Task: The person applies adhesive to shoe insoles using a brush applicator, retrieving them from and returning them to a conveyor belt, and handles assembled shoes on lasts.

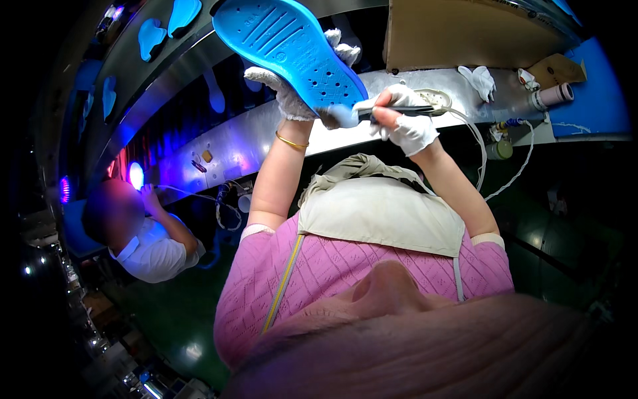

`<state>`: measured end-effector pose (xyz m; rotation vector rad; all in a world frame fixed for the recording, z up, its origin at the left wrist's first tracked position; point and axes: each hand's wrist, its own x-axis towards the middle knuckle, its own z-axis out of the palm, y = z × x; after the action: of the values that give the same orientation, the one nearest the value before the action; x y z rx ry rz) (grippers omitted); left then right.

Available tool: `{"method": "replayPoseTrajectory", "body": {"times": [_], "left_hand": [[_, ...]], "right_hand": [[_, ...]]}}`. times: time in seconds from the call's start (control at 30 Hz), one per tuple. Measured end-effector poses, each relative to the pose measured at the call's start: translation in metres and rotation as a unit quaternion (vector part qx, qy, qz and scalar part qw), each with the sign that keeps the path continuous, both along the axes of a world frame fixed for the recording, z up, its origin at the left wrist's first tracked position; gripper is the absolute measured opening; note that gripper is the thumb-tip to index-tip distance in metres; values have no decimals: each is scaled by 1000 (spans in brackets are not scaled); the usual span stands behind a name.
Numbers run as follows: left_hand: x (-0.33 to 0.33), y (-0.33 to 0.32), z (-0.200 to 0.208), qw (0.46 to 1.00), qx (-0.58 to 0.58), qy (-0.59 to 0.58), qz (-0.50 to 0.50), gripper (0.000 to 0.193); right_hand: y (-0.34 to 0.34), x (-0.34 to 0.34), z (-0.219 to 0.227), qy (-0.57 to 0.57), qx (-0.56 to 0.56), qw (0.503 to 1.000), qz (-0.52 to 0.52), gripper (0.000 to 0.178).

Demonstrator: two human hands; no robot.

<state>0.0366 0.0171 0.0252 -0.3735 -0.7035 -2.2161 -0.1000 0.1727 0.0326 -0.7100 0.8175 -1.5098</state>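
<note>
My left hand (289,98), in a white knit glove, grips a bright blue shoe sole (282,43) from beneath, its fingers showing past both edges. Ridges and small holes mark the face turned up. My right hand (407,123) wears a white glove that leaves the thumb and a fingertip bare. It is closed on the dark handle of a brush (392,112). The pale bristles lie at the sole's near end; whether they press on it or just overlap it in view I cannot tell.
Several blue soles (184,14) rest on the dark curved belt (123,50) at upper left. A metal ledge (242,133) runs across, with a white glove (478,83) and a pink cylinder (553,97) at right. Cardboard (465,36) stands behind. A co-worker (156,249) sits left.
</note>
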Motion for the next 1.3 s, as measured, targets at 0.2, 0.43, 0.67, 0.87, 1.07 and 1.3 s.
{"method": "replayPoseTrajectory", "body": {"times": [0.2, 0.43, 0.67, 0.87, 1.07, 1.3], "left_hand": [[9, -19, -8, 972, -155, -173, 28, 127], [8, -32, -16, 924, -216, -309, 64, 121], [-13, -23, 16, 849, -251, -461, 59, 103], [-24, -37, 6, 818, -199, -538, 44, 73], [-25, -36, 15, 817, -165, -553, 8, 66], [-25, -28, 27, 813, -161, -558, 37, 64]], "right_hand": [[-7, -15, 1, 249, -104, 962, -28, 15], [-19, -35, -2, 210, -7, 967, 147, 14], [-20, -29, 8, 443, -131, 886, 29, 11], [-28, -40, 17, 300, -19, 942, 149, 15], [-30, -42, 3, 414, -99, 902, 66, 14], [-36, -52, 9, 430, -173, 886, 25, 10]]}}
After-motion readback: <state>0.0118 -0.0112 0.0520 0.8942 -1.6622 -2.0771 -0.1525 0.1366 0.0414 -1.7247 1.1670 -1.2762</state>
